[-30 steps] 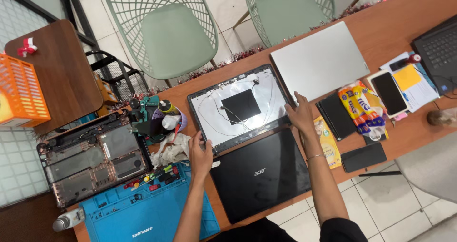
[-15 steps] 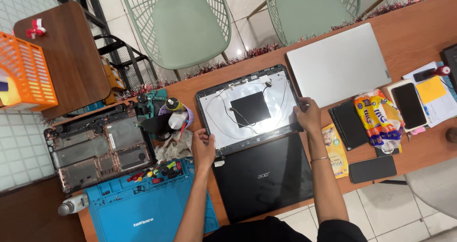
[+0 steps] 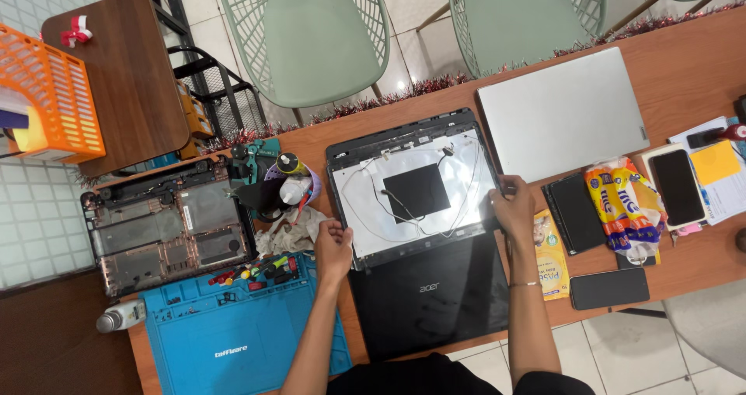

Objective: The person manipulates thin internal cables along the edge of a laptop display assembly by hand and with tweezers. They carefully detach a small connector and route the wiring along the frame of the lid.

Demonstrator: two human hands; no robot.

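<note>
Looking down from my head camera, I see my two forearms reaching up from the bottom edge toward a long wooden table (image 3: 684,61). Nearest me lies a black laptop lid (image 3: 427,298), flat, its far edge under the part I hold. My left hand (image 3: 334,247) pinches the near left corner of an opened screen back cover (image 3: 412,189), fingers curled narrow around its edge. My right hand (image 3: 513,205) grips the cover's right edge, at about three o'clock from its centre, fingers closed on the frame. The cover lies flat, pale inside, with thin cables and a dark square patch.

At eight o'clock sits a blue work mat (image 3: 233,341) with small screwdrivers (image 3: 256,271) along its far edge. At ten o'clock rests a stripped laptop base (image 3: 167,232). At four o'clock lie a yellow snack packet (image 3: 625,205) and a dark phone (image 3: 610,288). Farther off, at one o'clock, is a closed silver laptop (image 3: 563,111). Beyond the table stand green chairs (image 3: 311,38).
</note>
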